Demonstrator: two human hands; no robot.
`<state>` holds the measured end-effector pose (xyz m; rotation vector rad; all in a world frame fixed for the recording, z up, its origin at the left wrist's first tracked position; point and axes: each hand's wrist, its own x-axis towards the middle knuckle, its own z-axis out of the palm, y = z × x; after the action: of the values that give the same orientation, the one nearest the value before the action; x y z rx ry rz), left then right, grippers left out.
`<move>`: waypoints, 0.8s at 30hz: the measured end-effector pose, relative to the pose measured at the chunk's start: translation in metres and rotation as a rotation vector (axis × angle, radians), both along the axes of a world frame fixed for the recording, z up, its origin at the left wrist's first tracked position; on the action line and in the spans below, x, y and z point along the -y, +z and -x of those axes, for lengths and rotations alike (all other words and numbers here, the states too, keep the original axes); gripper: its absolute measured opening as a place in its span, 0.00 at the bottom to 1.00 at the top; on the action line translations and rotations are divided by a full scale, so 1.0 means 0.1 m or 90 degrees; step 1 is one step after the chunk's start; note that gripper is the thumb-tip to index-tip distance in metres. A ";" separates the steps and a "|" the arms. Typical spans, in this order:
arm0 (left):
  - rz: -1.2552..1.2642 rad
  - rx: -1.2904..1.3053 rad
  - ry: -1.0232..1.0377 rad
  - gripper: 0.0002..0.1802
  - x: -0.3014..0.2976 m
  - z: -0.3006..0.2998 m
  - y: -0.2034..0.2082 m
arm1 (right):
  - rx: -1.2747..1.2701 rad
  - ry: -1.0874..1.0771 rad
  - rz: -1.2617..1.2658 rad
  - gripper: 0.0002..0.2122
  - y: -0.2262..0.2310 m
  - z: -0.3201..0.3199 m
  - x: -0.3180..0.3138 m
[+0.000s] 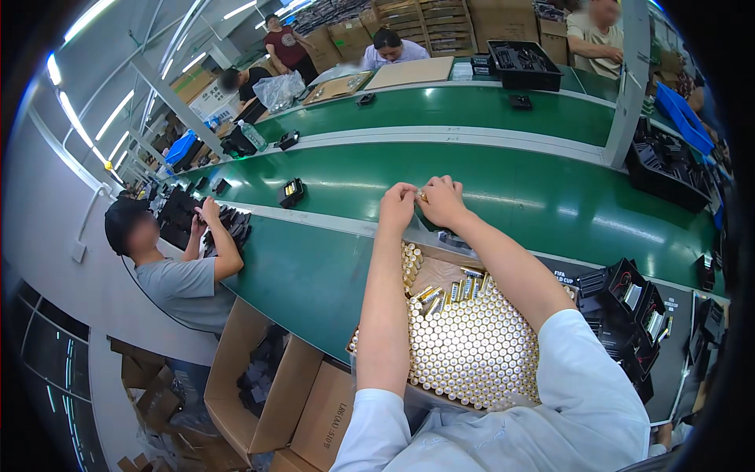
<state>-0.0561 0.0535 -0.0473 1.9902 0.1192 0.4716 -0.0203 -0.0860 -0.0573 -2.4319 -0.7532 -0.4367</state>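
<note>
Batteries [472,346]: very many stand upright, packed tightly, showing round whitish ends with gold-coloured rims.
Loose batteries [454,292]: several lie tilted or flat over the standing ones, with gold and darker parts on their sides.
Left hand [399,206]: beyond the batteries, above the green belt [346,177], its fingers bent together.
Right hand [442,200]: just beside the left one, fingertips almost meeting; a small gold-coloured spot shows there, but I cannot tell what either hand grips.
Box [437,273]: open, brown inside; it holds the batteries between the forearms [384,315], nearer to the body than both hands.
Black cases [629,307]: right of the box.
</note>
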 end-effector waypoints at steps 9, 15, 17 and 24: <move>-0.064 -0.055 0.025 0.11 0.13 0.11 0.12 | -0.063 0.005 0.054 0.15 -0.04 0.03 0.04; -0.100 -0.045 0.019 0.11 0.07 0.07 0.03 | -0.090 0.006 0.065 0.16 0.01 0.07 0.06; -0.110 -0.040 0.019 0.11 0.06 0.06 0.00 | -0.097 0.006 0.066 0.16 0.01 0.06 0.06; -0.090 -0.072 0.022 0.09 0.07 0.02 -0.03 | -0.083 0.034 0.057 0.15 -0.03 0.01 0.07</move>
<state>-0.0580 0.0465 -0.0506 2.1573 0.1953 0.3986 -0.0218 -0.0932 -0.0603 -2.4883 -0.7949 -0.2255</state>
